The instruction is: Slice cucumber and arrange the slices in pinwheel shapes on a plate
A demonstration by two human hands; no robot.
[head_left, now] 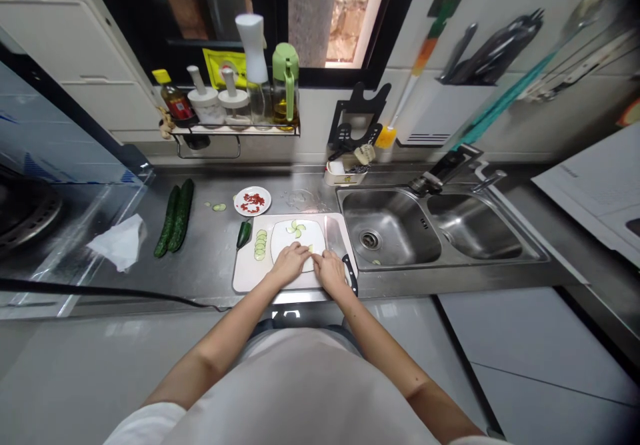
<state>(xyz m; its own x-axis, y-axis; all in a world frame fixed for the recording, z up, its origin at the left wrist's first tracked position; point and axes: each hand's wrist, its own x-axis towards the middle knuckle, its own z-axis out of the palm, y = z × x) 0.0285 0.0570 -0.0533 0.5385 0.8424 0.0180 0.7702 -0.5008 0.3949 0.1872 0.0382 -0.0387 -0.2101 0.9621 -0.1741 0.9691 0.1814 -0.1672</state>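
A white plate [281, 243] rests on the pale cutting board [245, 275]. Several thin cucumber slices [296, 229] form a pinwheel near its far edge. Over the plate's near right part, my left hand [290, 263] and my right hand [330, 274] meet, fingertips closed about a small cucumber slice [311, 248]; fingers partly cover it. To the left, a row of overlapping cucumber slices [260, 245] lies on the board beside a dark green cucumber piece [244, 234]. A kitchen knife [350, 273] with a black handle lies along the board's right side, beside my right hand.
Two whole cucumbers [181, 215] and a crumpled white cloth or paper [119, 241] lie left on the steel counter. Behind the board stands a small plate [267, 202] of chopped red bits. A double sink [390, 228] is at right; a condiment shelf [240, 131] hangs behind.
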